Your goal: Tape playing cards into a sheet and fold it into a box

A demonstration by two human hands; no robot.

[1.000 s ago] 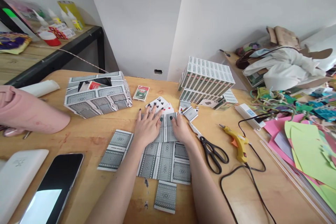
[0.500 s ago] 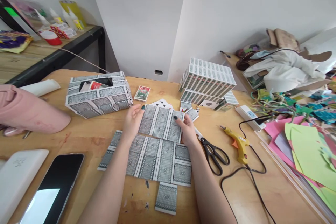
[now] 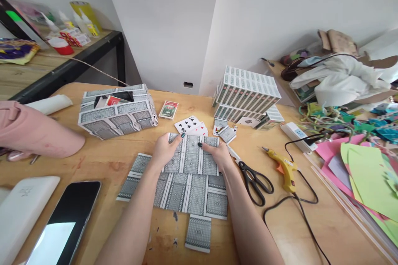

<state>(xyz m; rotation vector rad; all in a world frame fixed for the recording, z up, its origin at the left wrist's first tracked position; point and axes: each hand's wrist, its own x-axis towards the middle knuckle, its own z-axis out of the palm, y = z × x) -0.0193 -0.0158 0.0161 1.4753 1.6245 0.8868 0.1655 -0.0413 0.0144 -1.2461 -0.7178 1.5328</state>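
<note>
Both hands hold a panel of joined playing cards [image 3: 192, 155], backs facing up. My left hand [image 3: 167, 149] grips its left side, thumb on top; my right hand [image 3: 217, 153] grips the right side the same way. Fingers under the panel are hidden. Beneath it lies a larger sheet of joined cards [image 3: 177, 192], partly covered by the held panel and my left forearm. One loose card piece [image 3: 198, 232] lies face down near the front, by the sheet's lower edge. Just behind the panel are face-up cards [image 3: 187, 124], a club card among them.
Black-handled scissors [image 3: 256, 182] and a yellow glue gun [image 3: 284, 169] with its cord lie right. A card-covered box [image 3: 118, 112] stands back left, a card pack [image 3: 168, 109] beside it. Stacked card packs [image 3: 247, 95] stand back right. A phone [image 3: 64, 219] lies front left.
The held panel has come down and toward me, uncovering more of the face-up cards behind it. My left hand has moved from the panel's corner to a thumb-on-top grip.
</note>
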